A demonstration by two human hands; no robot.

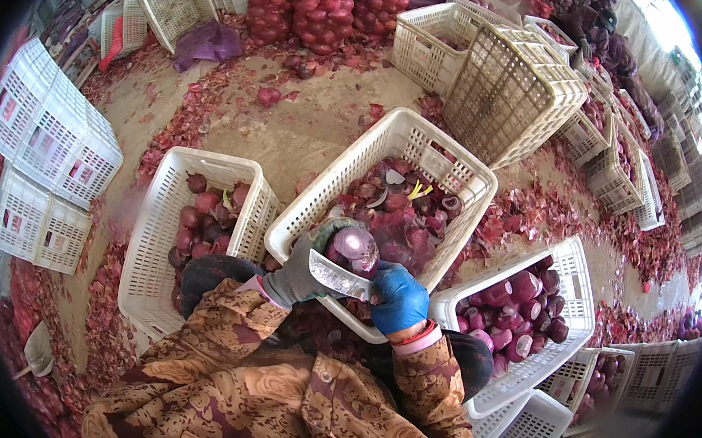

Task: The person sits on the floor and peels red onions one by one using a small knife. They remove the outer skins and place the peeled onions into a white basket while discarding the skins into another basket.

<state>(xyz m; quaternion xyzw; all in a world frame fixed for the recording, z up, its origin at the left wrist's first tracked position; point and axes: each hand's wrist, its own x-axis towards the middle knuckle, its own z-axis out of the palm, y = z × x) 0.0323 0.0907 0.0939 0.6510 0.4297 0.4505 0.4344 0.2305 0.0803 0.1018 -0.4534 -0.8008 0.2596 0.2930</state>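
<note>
My left hand [302, 275], in a grey work glove, holds a red onion [354, 247] whose cut face with pale rings points up. In my blue-gloved right hand [401, 298] is a knife [336, 278]; its broad, smeared blade lies along the near side of the onion, and its handle is mostly hidden by my fingers. Both hands are over the near end of a white plastic crate [278, 233] holding onion skins, trimmings and green-yellow sprouts [419, 190]. To the left, unpeeled onions [205, 221] sit in another crate [140, 265]. Peeled, trimmed onions [512, 309] fill a crate [583, 296] on my right.
Loose skins [180, 125] litter the concrete floor [241, 129]. Net sacks of onions [321, 12] stand ahead. A tilted crate [512, 96] rises beyond the middle crate, and stacked crates [52, 125] stand at left. People [619, 54] are at far right.
</note>
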